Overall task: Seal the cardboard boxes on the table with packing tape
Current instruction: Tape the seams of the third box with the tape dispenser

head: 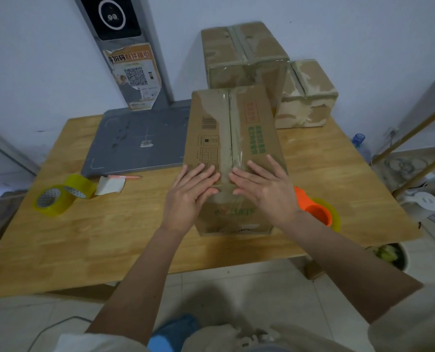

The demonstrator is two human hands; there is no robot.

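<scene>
Box in hand: front cardboard box point(236, 128) stands mid-desk point(84, 240), with a clear tape strip point(227, 138) lying along its centre seam.
Grip: left hand point(193, 191) and right hand point(264, 189) both lie flat with straight fingers and hold nothing. They press the box top on either side of the seam at its near end.
Step, as judged: smoothing the strip down.
Doing it well: rub from the seam outward so no bubbles stay, and bed the tape end firmly over the near edge.
Poor view: glare hides whether the strip runs down the front face; it seems to.
Other boxes: large box point(244, 54) and smaller box point(310, 95) behind, both showing tape over their seams.
Around: two yellow tape rolls point(61, 196) at left, with a grey board point(140, 141), a pen point(125, 176) and a paper slip point(111, 186).
In the way: orange tape dispenser point(315, 212) just beside the right wrist, where it could be knocked.
</scene>
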